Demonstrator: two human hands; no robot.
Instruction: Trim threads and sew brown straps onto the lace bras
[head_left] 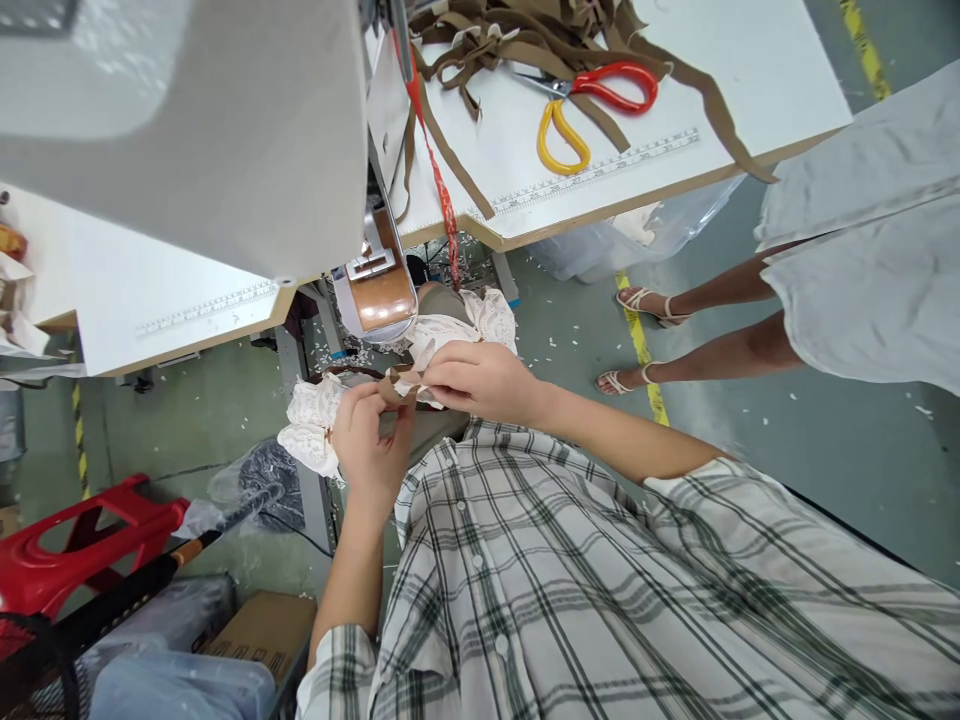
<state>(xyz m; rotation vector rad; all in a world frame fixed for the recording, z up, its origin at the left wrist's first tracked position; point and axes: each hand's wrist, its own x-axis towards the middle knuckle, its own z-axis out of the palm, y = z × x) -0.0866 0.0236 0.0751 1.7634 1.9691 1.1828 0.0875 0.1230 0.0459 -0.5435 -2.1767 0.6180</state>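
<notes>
Green floor (825,450), fabric (391,387) in pinched hands (369,440) (487,382)

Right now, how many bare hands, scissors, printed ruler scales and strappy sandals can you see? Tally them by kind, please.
Hands, left hand and right hand: 2
Scissors, one pair: 1
Printed ruler scales: 2
Strappy sandals: 2
Total: 7

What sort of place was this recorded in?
Likely a garment sewing workshop: what looks like a sewing machine, brown fabric strips and scissors on a white table, with white lace fabric nearby.
</notes>
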